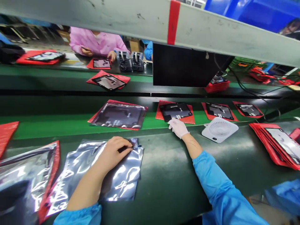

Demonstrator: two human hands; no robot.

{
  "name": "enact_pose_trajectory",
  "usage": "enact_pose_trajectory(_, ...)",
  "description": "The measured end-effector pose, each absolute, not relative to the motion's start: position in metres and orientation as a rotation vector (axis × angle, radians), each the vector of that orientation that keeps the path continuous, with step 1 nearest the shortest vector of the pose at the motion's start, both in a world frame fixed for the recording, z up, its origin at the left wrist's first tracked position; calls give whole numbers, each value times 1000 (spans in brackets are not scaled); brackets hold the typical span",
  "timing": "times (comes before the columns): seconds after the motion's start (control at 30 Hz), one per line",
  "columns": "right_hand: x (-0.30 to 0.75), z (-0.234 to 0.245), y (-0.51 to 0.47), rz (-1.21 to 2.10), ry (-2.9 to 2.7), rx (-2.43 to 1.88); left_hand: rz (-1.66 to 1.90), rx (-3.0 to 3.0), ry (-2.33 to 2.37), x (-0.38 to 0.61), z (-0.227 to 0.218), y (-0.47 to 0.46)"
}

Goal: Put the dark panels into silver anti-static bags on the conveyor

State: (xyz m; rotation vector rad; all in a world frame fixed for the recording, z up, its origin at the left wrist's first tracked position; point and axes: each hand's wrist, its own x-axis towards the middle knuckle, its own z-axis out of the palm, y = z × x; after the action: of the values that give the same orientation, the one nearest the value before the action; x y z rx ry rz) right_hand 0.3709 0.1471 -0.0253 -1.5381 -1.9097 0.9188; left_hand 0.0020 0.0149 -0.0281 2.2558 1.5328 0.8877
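My bare left hand point(114, 151) rests over a stack of shiny silver anti-static bags point(127, 173), thumb and fingertips closing at the top edge of the uppermost bag. My right hand point(178, 127), in a white glove, reaches forward to the belt. Its fingers are closed at the near left corner of a flat dark panel point(178, 109), which lies on a red bubble-wrap pouch point(189, 119). To the left on the belt, another panel inside a clear silvery bag point(119, 115) lies on a red pouch.
A white fan point(219, 129) lies right of my right hand. More panels on red pouches point(220, 111) line the green belt point(70, 125). Red pouches are piled at right point(276, 145). A black monitor point(185, 67) hangs under the shelf point(131, 18). A person in pink point(100, 43) works opposite.
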Motion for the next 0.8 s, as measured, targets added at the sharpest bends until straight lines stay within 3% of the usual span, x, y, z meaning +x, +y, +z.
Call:
enact_pose_trajectory(0.43, 373, -24, 147, 952, -1889, -1536, 808, 2224, 1568, -14, -22, 13)
enact_pose_trajectory(0.8, 380, -29, 145, 945, -1861, -1437, 1012, 2111, 1649, -5, -16, 10)
